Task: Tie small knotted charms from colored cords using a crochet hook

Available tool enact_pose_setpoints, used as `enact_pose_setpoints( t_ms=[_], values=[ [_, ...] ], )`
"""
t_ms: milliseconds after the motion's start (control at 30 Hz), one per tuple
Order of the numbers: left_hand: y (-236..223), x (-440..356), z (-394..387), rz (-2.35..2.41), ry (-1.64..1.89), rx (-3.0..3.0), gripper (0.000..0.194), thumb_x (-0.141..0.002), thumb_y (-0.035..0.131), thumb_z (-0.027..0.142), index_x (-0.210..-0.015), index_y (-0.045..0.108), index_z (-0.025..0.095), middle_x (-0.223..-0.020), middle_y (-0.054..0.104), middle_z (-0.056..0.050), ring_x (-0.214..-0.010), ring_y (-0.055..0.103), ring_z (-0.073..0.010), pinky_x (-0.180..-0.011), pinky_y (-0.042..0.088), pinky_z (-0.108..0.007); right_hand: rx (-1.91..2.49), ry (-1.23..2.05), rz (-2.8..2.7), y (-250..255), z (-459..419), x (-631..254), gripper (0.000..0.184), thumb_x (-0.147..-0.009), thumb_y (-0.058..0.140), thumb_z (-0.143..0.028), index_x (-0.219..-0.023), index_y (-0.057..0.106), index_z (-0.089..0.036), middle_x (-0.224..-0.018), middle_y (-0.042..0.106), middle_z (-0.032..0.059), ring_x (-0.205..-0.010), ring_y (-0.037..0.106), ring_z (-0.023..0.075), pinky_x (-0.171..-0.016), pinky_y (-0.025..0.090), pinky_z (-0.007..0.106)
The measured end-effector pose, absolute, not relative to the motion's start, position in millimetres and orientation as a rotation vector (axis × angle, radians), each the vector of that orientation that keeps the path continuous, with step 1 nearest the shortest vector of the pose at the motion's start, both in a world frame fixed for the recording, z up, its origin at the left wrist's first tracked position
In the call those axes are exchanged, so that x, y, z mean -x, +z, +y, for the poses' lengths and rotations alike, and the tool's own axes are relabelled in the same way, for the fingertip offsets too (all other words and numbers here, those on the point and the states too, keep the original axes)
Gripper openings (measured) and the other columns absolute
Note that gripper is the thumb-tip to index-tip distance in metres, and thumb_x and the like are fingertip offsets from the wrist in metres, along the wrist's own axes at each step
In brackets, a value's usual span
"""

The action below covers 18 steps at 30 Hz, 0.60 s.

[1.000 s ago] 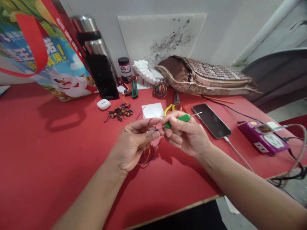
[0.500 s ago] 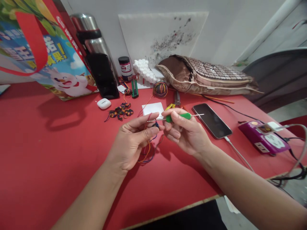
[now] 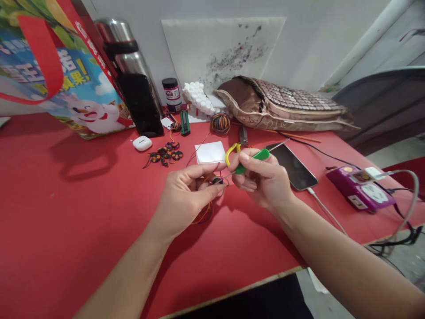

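Holding green-handled tool (image 3: 261, 155) over red table (image 3: 99, 212); pale wall (image 3: 315, 40) behind.

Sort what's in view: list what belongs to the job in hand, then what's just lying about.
Belonging, it seems:
green-handled tool, in right hand
yarn, in left hand
yarn ball, similar colours

Apparently just lying about:
cabled phone
white case
purple power strip
steel flask
shopping bag

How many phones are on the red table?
2. One black phone stands upright in front of the steel thermos; the other phone lies flat, partly behind the right hand, plugged into a white cable. Any inside the shopping bag would be hidden.
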<state>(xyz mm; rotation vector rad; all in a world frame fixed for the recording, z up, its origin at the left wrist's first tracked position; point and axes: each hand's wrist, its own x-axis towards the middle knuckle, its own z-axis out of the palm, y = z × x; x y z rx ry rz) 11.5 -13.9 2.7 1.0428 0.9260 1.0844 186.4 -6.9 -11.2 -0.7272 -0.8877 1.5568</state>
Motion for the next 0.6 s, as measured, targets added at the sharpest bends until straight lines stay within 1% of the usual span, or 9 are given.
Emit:
enact_pose_setpoints(
  t_ms=[100, 167, 333, 400, 467, 533, 600],
  values=[
    [5, -13, -15, 1.015, 1.097, -1.108, 0.034, -0.064, 0.089, 0.009, -0.095, 0.089, 0.022, -0.091, 0.085, -0.006, -0.077, 0.076, -0.0178, -0.064, 0.061, -0.025, 0.736, 1.455, -0.926, -8, -8, -185, 0.026, -0.078, 0.086, -0.036, -0.067, 0.078, -0.014, -0.046, 0.055, -0.0014, -0.037, 0.032, 0.0035, -0.037, 0.014, 0.019],
    [5, -12, -16, 1.069, 1.099, -1.148, 0.035, -0.064, 0.089, 0.010, -0.097, 0.089, 0.022, -0.093, 0.085, -0.006, -0.080, 0.075, -0.0175, -0.067, 0.061, -0.024, 0.738, 1.392, -0.958, -8, -9, -185, 0.026, -0.078, 0.086, -0.036, -0.066, 0.078, -0.014, -0.046, 0.052, -0.0021, -0.038, 0.032, 0.0038, -0.038, 0.015, 0.020],
    [3, -11, -16, 1.153, 1.113, -1.198, 0.036, -0.066, 0.088, 0.013, -0.100, 0.090, 0.023, -0.089, 0.084, -0.005, -0.071, 0.069, -0.0135, -0.062, 0.057, -0.022, 0.774, 1.224, -1.045, -14, -10, -187, 0.024, -0.085, 0.082, -0.035, -0.070, 0.081, -0.016, -0.046, 0.048, -0.0035, -0.040, 0.035, 0.0057, -0.041, 0.021, 0.022],
    [3, -11, -15, 1.159, 1.125, -1.183, 0.035, -0.066, 0.088, 0.013, -0.100, 0.090, 0.024, -0.085, 0.082, -0.004, -0.069, 0.067, -0.0120, -0.061, 0.056, -0.021, 0.779, 1.156, -1.099, -19, -10, -189, 0.023, -0.089, 0.080, -0.033, -0.073, 0.083, -0.017, -0.049, 0.049, -0.0028, -0.044, 0.039, 0.0072, -0.044, 0.026, 0.023],
    [2, -12, -14, 1.169, 1.129, -1.140, 0.035, -0.066, 0.089, 0.012, -0.099, 0.090, 0.023, -0.079, 0.080, -0.002, -0.066, 0.066, -0.0111, -0.060, 0.056, -0.020, 0.778, 1.096, -1.156, -22, -11, -190, 0.022, -0.092, 0.078, -0.034, -0.079, 0.084, -0.018, -0.055, 0.054, -0.0014, -0.047, 0.042, 0.0082, -0.046, 0.028, 0.024],
    [3, -12, -13, 1.178, 1.134, -1.078, 0.037, -0.064, 0.091, 0.011, -0.099, 0.089, 0.022, -0.075, 0.078, -0.001, -0.066, 0.066, -0.0111, -0.062, 0.057, -0.021, 0.787, 1.038, -1.204, -24, -13, -191, 0.021, -0.094, 0.078, -0.034, -0.082, 0.085, -0.019, -0.062, 0.061, 0.0003, -0.050, 0.045, 0.0090, -0.047, 0.030, 0.025],
    [4, -11, -13, 1.186, 1.149, -1.023, 0.038, -0.061, 0.094, 0.011, -0.098, 0.089, 0.020, -0.074, 0.077, -0.001, -0.067, 0.068, -0.0116, -0.065, 0.058, -0.021, 0.807, 0.976, -1.252, -22, -15, -190, 0.019, -0.096, 0.076, -0.032, -0.084, 0.085, -0.020, -0.066, 0.064, 0.0011, -0.054, 0.049, 0.0103, -0.049, 0.034, 0.026]
  ],
)
